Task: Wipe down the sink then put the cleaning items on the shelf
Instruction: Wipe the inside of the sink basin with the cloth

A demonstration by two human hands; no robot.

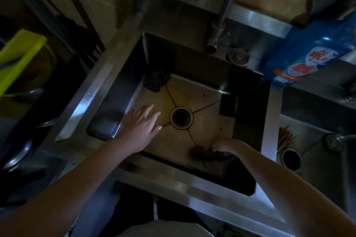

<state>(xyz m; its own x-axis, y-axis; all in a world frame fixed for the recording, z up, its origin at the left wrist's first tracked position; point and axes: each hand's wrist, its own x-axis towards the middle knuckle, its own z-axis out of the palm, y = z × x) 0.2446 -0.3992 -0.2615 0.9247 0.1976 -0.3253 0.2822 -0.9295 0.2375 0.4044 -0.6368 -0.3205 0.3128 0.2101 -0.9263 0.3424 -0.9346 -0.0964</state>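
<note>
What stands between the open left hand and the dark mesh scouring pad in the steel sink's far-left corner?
Nothing visible: only bare floor of the steel sink separates the left hand from the dark mesh scouring pad. The round drain lies off to the right.

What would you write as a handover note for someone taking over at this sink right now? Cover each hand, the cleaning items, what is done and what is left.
Left hand: open, fingers spread over the square stainless-steel sink's floor, left of the round drain.
Right hand: grips a dark crumpled rag at the floor's near edge.
Dark mesh scourer: far-left corner.
Black rectangular sponge: against the right wall.
Blue dish-soap bottle: on the far-right rim.
Done: wiping seems under way.
Left: finish wiping; shelve all items.
</note>
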